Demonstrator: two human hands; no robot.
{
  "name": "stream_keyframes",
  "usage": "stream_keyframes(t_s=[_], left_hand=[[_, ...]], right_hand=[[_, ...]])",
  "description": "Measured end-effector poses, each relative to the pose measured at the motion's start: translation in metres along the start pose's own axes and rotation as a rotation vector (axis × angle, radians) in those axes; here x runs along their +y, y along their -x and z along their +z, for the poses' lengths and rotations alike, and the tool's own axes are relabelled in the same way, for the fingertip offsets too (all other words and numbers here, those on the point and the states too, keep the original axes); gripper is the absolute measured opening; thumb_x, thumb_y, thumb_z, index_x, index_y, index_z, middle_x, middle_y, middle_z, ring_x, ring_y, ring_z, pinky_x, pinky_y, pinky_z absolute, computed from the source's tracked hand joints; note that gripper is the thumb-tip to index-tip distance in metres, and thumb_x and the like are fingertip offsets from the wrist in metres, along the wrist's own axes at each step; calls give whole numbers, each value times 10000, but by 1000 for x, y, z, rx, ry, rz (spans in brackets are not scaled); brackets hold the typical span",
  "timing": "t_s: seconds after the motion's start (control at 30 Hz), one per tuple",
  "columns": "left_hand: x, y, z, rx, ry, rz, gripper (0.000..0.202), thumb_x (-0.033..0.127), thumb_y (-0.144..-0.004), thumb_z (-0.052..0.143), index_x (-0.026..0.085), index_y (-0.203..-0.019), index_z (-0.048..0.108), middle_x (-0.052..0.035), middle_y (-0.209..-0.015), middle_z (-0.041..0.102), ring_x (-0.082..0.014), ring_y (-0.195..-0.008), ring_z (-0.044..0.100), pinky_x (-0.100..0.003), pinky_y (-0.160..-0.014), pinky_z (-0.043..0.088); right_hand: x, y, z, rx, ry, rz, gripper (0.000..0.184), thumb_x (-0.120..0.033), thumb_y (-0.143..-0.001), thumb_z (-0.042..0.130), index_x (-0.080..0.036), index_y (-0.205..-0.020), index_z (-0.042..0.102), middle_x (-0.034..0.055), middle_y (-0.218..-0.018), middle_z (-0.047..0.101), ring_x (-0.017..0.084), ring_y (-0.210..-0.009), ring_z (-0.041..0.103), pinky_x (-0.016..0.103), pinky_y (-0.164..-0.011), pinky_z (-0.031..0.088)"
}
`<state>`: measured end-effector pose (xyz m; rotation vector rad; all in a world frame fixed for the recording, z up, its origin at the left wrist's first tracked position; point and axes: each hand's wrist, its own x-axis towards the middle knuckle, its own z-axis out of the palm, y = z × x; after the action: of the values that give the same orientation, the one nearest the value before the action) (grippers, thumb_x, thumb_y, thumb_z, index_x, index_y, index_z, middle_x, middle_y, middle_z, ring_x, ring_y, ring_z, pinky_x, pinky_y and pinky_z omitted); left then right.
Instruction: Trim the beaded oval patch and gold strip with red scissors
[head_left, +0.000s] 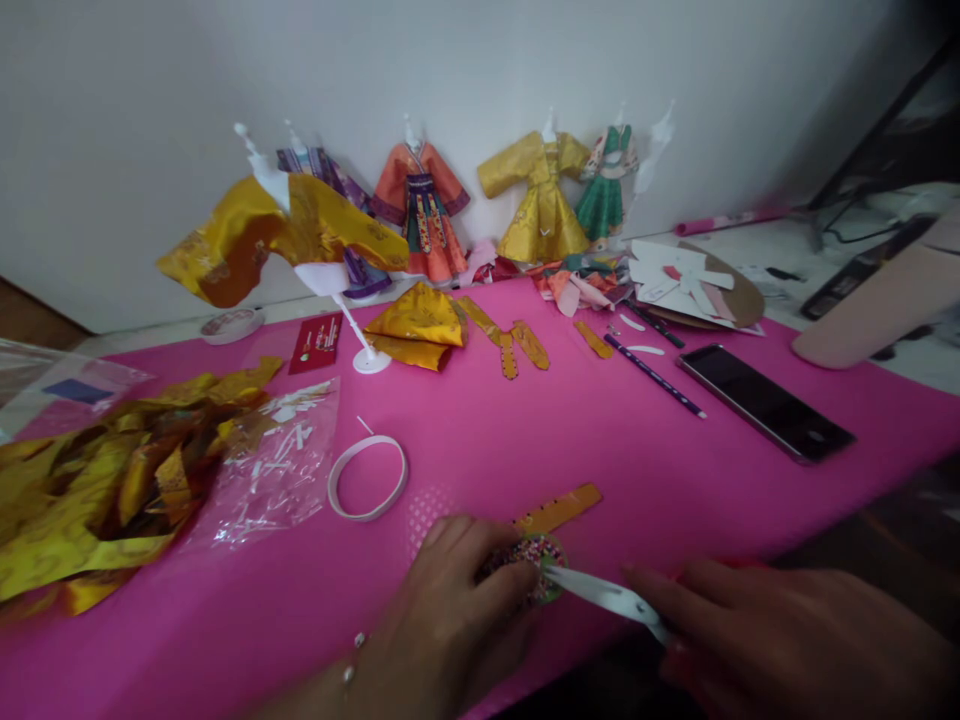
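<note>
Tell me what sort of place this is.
Probably a doll-clothes sewing or craft workspace: small dressed mannequins, a heap of golden fabric scraps, and scissors in the right hand.

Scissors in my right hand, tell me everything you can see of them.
The scissors have slim, silvery, metal-looking blades with a visible pivot; red handles show around the right hand, which mostly hides them. The blades look nearly closed and point left, tips at the speckled, green-edged piece in the left hand; blur hides the exact contact.
</note>
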<state>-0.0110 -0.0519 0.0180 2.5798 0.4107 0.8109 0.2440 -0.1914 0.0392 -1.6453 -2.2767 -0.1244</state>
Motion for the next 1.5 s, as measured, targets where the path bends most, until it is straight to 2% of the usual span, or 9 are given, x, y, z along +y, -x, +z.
stream_keyframes(t_s=[0.2, 0.43, 0.6, 0.7, 1.1, 1.23, 1.4, 1.5], left_hand=[[0, 1, 1, 0, 16, -10, 203, 113, -1047, 634, 225, -1189, 726, -74, -1111, 796, -220, -922, 739, -332, -779, 609], [0, 3, 4, -2, 37, -2, 230, 77, -1053, 625, 209, -1224, 707, -84, -1129, 780, -218, -946, 711, -336, -797, 580], [-2, 4, 5, 6, 29, -2, 239, 76, -1055, 633, 210, -1245, 691, -81, -1139, 776, -215, -953, 703, -337, -804, 577], [-2, 4, 5, 2, 37, -5, 237, 79, -1055, 633, 209, -1246, 691, -82, -1137, 772, -216, -957, 702, -341, -804, 577], [1, 1, 4, 10, 12, 2, 230, 80, -1056, 620, 203, -1234, 698, -72, -1130, 785, -208, -949, 710, -322, -798, 581], [1, 1, 3, 7, 20, 1, 233, 84, -1059, 626, 200, -1248, 697, -74, -1138, 784, -208, -959, 712, -320, -804, 582], [0, 0, 2, 10, 30, -2, 195, 111, -1078, 627, 203, -1239, 689, -75, -1141, 788, -209, -957, 714, -325, -810, 591], [0, 1, 2, 17, 21, -8, 201, 101, -1070, 629, 208, -1230, 686, -75, -1135, 788, -211, -951, 716, -325, -804, 595]], right_hand=[[0, 3, 2, -52, 36, -24, 364, -45, -786, 535, -304, -1000, 676, -77, -675, 716, 159, -408, 646, 386, -386, 319], [4, -7, -5, -30, 40, -93, 327, -63, -830, 464, -297, -965, 648, -78, -654, 716, 138, -374, 629, 367, -347, 308], [2, -10, -5, 4, 34, -85, 326, -76, -838, 428, -305, -919, 646, -92, -621, 688, 120, -359, 620, 360, -336, 326], [0, -9, -3, 19, 45, -39, 329, -71, -828, 428, -307, -906, 643, -89, -613, 680, 139, -355, 611, 397, -348, 305], [3, -5, -2, 35, 27, -96, 362, -31, -884, 391, -301, -1019, 591, -116, -684, 707, 101, -400, 629, 344, -385, 336], [1, 0, 3, -5, 48, -34, 400, -27, -881, 382, -301, -1073, 600, -97, -721, 715, 123, -427, 640, 388, -416, 313], [3, -6, 0, 39, 38, -109, 400, -22, -849, 403, -297, -1069, 593, -102, -668, 687, 120, -397, 628, 356, -377, 299], [3, -5, 1, 45, 32, -66, 419, -8, -840, 403, -285, -1078, 608, -85, -661, 683, 136, -395, 622, 376, -389, 269]])
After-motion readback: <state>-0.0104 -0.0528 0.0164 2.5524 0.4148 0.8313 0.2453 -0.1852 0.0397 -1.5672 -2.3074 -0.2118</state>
